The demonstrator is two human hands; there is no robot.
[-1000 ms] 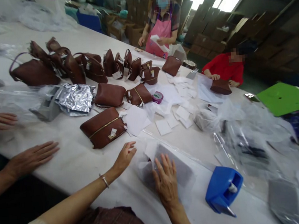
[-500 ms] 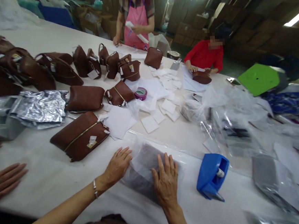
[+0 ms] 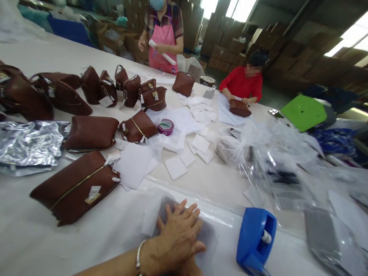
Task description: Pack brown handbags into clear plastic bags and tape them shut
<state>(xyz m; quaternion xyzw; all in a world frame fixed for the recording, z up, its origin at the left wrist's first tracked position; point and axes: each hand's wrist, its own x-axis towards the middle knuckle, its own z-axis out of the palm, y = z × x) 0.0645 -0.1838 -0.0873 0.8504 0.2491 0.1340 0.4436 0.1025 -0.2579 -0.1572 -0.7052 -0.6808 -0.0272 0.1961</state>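
Left hand (image 3: 179, 236) now stacked flat over right hand (image 3: 185, 274), grips released, fingers spread, pressing grey pouch in clear plastic bag (image 3: 167, 207) on white bench (image 3: 27, 252); earlier side by side. At 3 o'clock, blue plastic tape dispenser (image 3: 254, 243). At 10 o'clock, brown leather clutch (image 3: 75, 191), gold zip, tag unreadable.

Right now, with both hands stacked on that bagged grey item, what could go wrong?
The left hand lies over the right hand, pressing a grey item in a clear plastic bag; the slick film may slide or crease. The blue tape dispenser sits close beside them and could be knocked. The brown purse and loose white paper sheets lie near enough to be swept aside.
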